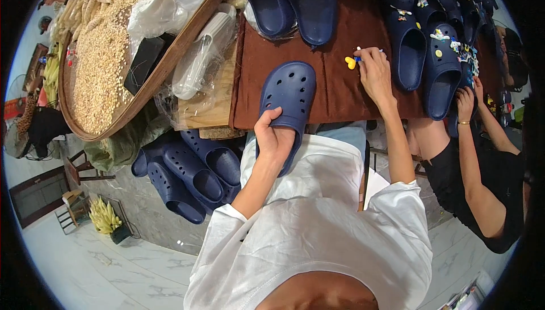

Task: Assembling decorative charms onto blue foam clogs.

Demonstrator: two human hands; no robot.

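Left hand [276, 140] grips the heel of 1 navy perforated clog [286, 108], thumb over the rim, its toe resting on the brown tabletop [335, 91]. Farther out, the right hand [374, 72] pinches a small blue piece beside a yellow charm [350, 62]. Steadying the clog flat and lining the charm over a hole would likely help. Decorated clogs [440, 69] lie beyond.

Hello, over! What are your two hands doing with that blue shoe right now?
Left hand gripping navy blue perforated foam clog by the heel. Right hand pinching small charms beside yellow charm on brown table cloth. Co-worker's hand at decorated clogs, clear of ours.
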